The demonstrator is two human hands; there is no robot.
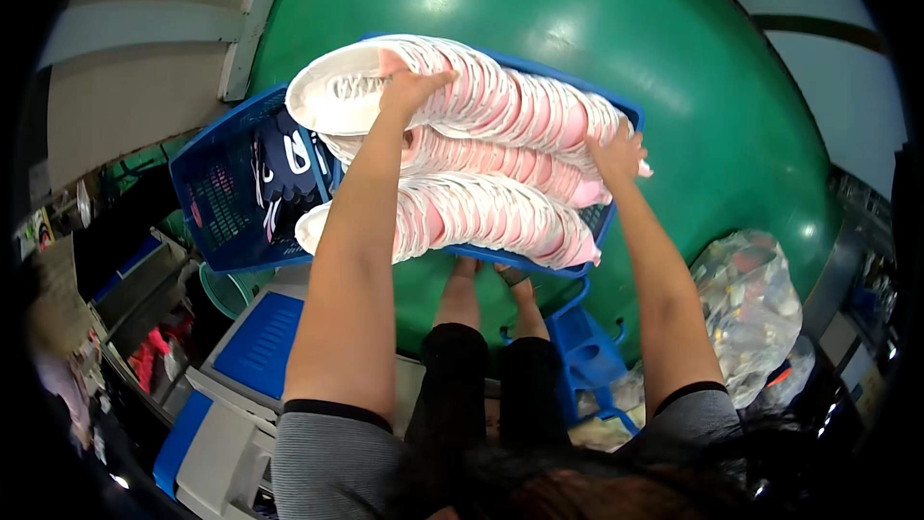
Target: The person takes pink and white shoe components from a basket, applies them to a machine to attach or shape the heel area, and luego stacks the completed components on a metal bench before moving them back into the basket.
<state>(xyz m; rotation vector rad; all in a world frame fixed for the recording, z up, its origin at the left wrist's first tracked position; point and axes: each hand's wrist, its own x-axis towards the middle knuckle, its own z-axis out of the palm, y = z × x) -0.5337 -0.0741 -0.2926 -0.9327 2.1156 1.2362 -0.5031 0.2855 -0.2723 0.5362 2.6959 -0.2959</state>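
Three long rows of nested white shoe uppers with pink linings lie side by side over a blue plastic basket [630, 108]. My left hand [414, 91] grips the far row of shoe uppers [481, 87] near its left end, where the laced front of one upper faces up. At that row's right end, my right hand [619, 149] is wrapped around the last uppers, its fingertips partly hidden. A middle row [500, 159] and a near row [462, 217] rest beside it, untouched by either hand.
Dark navy pieces with white marks [289, 159] lie in the basket's left part. A blue stool [582, 351] and a clear bag of scraps [746, 303] stand at the right. Grey-and-blue drawers [255, 347] are at lower left, above a green floor [712, 125].
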